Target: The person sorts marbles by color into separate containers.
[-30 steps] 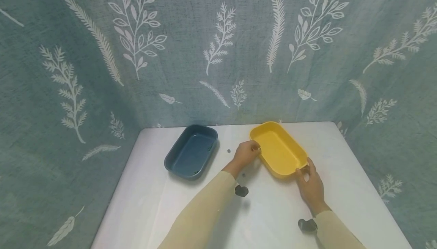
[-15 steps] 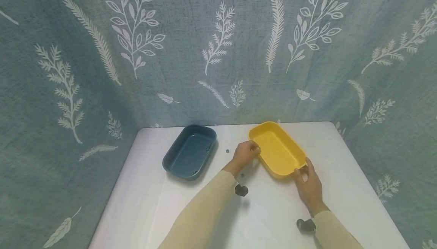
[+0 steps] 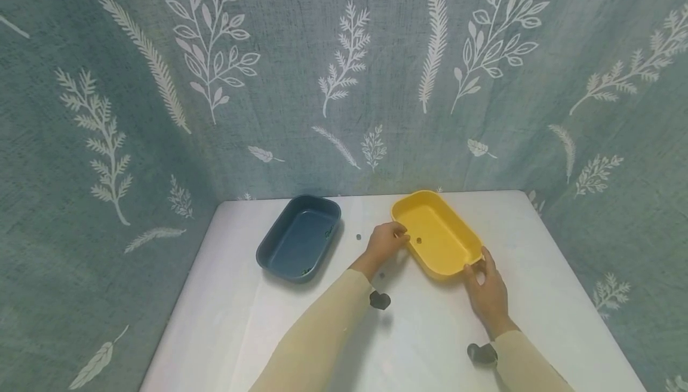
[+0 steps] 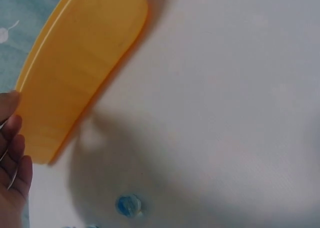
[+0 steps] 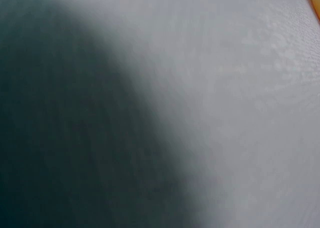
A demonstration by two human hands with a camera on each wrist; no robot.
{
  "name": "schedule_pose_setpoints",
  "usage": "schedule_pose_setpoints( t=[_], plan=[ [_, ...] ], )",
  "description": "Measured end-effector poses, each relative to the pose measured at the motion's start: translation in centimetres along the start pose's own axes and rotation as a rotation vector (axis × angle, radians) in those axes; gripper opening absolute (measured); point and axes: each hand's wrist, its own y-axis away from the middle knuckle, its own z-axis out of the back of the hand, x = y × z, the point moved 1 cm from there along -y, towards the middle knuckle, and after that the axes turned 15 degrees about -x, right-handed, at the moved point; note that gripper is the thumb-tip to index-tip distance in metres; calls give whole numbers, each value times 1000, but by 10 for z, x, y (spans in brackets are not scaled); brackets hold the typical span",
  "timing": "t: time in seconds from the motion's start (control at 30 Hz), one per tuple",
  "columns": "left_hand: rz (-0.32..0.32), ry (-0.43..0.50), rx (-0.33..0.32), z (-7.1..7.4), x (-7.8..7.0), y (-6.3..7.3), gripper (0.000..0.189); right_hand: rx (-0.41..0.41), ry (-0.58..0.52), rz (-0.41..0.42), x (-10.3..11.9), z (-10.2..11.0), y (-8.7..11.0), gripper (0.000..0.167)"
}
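Observation:
A yellow tray [image 3: 438, 233] stands at the right of the white table. My left hand [image 3: 386, 241] is at its left rim, thumb and fingertips a little apart with nothing between them. Just beyond those fingertips, a small dark round piece [image 3: 419, 240] shows against the tray's inside. The left wrist view has the same hand [image 4: 12, 158] beside the tray's outer wall [image 4: 82, 62]. My right hand [image 3: 488, 293] grips the near right corner of the tray between thumb and fingers. In the right wrist view only a yellow sliver shows; that hand is out of sight there.
A dark blue tray [image 3: 298, 242] with small green bits at its right wall and near end stands to the left. Two small round pieces lie on the table: one between the trays [image 3: 359, 237], another below my left wrist [image 3: 382, 275]. A bluish glass-like piece [image 4: 129, 206] shows up close.
The small round piece has come out of my left fingers and now shows over the yellow tray's inside. The fingers have parted slightly. My right hand stays on the tray's corner.

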Motion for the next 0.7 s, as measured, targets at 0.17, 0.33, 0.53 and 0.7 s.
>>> schedule_pose_setpoints(
  t=[0.17, 0.33, 0.53, 0.7],
  plan=[
    [-32, -4, -2, 0, 5, 3, 15, -2, 5, -2, -1, -1, 1, 73],
    [-57, 1, 18, 0, 10, 6, 13, -4, -1, -1, -4, -3, 2, 73],
    [-101, -7, 24, 7, 12, 12, 13, -9, 2, -1, -5, -4, 2, 73],
    [-116, -24, 25, 18, 13, 22, 16, -2, 2, -3, -4, -3, 0, 73]
  ],
)
